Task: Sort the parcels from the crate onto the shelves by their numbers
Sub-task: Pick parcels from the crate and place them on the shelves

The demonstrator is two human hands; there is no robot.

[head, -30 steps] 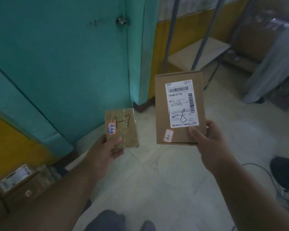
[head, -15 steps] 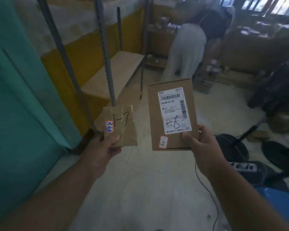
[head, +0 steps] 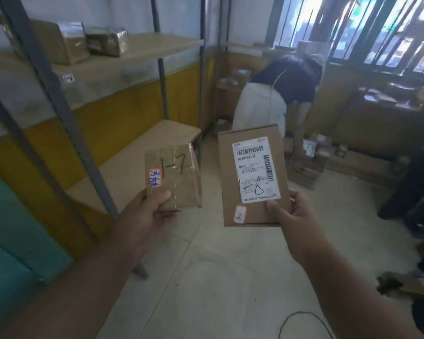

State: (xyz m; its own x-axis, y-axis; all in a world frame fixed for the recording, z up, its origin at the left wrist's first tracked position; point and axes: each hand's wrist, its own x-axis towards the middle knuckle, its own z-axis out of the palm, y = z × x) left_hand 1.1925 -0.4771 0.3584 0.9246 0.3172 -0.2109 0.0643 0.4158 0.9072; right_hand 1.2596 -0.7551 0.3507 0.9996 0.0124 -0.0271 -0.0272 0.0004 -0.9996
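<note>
Plainly, hands grip parcels: left hand (head: 142, 216) "1-7" parcel (head: 173, 178), right hand (head: 295, 216) "1-8" parcel (head: 251, 177), fingers hidden.

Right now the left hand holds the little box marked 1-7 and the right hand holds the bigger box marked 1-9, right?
Nearly. The head view shows the bigger box in the right hand marked 1-8, not 1-9. The left hand does hold the little box marked 1-7.

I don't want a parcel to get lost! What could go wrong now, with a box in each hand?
The left hand pinches only the bottom edge of the small parcel marked 1-7, so it might slip. The right hand holds the bigger parcel marked 1-8; such close numbers are easy to swap. A cable on the floor might trip feet.
</note>
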